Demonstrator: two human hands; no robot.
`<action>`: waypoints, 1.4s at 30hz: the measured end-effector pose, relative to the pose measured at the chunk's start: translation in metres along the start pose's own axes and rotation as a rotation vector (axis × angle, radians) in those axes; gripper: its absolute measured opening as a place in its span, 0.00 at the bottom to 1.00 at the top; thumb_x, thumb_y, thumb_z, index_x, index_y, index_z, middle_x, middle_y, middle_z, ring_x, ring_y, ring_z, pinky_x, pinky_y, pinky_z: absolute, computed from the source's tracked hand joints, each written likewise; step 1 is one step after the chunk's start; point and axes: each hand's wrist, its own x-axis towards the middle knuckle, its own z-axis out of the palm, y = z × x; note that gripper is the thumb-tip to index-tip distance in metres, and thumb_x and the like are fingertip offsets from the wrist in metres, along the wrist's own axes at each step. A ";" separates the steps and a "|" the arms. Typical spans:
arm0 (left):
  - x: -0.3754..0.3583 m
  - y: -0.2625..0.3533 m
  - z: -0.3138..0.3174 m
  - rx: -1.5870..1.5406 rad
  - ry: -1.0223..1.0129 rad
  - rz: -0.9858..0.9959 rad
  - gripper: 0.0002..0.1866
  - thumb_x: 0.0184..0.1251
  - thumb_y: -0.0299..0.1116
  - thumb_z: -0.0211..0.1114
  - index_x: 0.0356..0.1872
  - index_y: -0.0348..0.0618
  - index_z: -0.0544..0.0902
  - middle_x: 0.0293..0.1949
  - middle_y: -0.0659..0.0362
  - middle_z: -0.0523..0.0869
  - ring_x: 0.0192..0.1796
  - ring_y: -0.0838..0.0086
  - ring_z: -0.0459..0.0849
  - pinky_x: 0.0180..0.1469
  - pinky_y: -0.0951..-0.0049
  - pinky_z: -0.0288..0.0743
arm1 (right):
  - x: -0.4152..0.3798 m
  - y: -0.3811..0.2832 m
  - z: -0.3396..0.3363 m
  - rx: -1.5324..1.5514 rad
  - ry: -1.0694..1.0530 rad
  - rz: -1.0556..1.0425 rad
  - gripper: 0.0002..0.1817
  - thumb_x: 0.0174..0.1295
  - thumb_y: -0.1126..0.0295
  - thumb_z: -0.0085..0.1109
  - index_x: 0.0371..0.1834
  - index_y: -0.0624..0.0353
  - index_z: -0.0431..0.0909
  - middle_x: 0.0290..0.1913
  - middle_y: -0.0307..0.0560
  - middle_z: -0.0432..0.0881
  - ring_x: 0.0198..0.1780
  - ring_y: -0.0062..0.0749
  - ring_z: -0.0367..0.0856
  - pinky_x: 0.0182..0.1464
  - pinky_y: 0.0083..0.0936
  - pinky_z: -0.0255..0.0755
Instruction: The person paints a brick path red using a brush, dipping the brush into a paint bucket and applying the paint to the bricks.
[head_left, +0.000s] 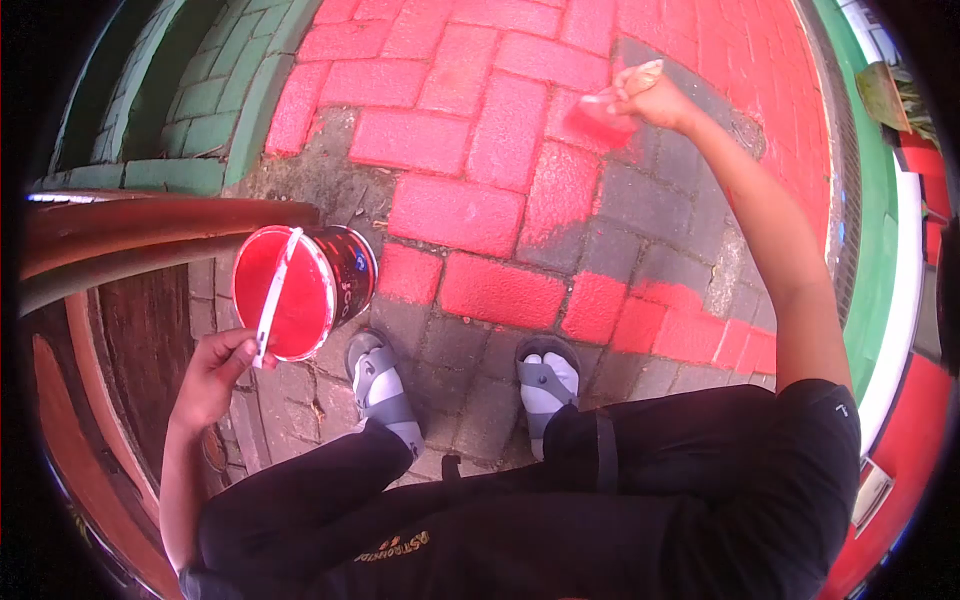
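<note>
My left hand (212,378) is closed on the white handle (277,292) of a paint bucket (352,272). The bucket tilts toward me, its inside coated red and its dark printed side turned to the right. Farther out on the right, my right hand (655,100) grips a paintbrush (598,124), whose bristles are red and blurred. The brush is over the paving bricks (508,195), at the border between red-coated bricks and bare grey bricks (650,205). Most of the brush handle is hidden by my fingers.
My sandalled feet (385,388) stand on unpainted bricks below the bucket. A brown curved rail (150,235) and wooden pieces lie to the left. Green edging (255,115) borders the far left. On the right run a drain grate (848,190) and a green strip (885,220).
</note>
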 end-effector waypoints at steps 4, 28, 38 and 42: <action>0.001 0.005 -0.004 -0.017 -0.027 0.012 0.11 0.82 0.30 0.59 0.50 0.33 0.85 0.35 0.61 0.88 0.42 0.78 0.84 0.52 0.72 0.77 | 0.030 0.030 -0.019 -0.025 0.223 -0.144 0.12 0.58 0.84 0.68 0.24 0.59 0.75 0.34 0.35 0.87 0.46 0.18 0.86 0.45 0.19 0.79; 0.010 -0.033 -0.053 0.218 0.592 0.177 0.07 0.75 0.25 0.67 0.49 0.35 0.83 0.42 0.60 0.87 0.47 0.80 0.84 0.54 0.77 0.77 | 0.017 -0.025 0.049 0.088 -0.313 -0.323 0.11 0.51 0.79 0.70 0.21 0.63 0.74 0.20 0.36 0.75 0.27 0.16 0.75 0.34 0.24 0.74; -0.005 -0.038 -0.052 0.286 0.464 0.157 0.16 0.73 0.28 0.68 0.59 0.36 0.80 0.50 0.55 0.87 0.52 0.74 0.85 0.60 0.71 0.76 | -0.059 0.072 -0.020 0.082 0.895 0.567 0.05 0.60 0.66 0.68 0.36 0.52 0.87 0.35 0.45 0.90 0.45 0.34 0.90 0.43 0.35 0.84; -0.022 -0.063 -0.035 0.192 0.499 0.246 0.27 0.74 0.28 0.67 0.72 0.40 0.72 0.67 0.51 0.79 0.61 0.68 0.81 0.65 0.65 0.75 | -0.055 0.032 0.046 -0.472 0.857 0.472 0.12 0.61 0.53 0.65 0.41 0.40 0.93 0.47 0.46 0.91 0.51 0.46 0.90 0.55 0.42 0.82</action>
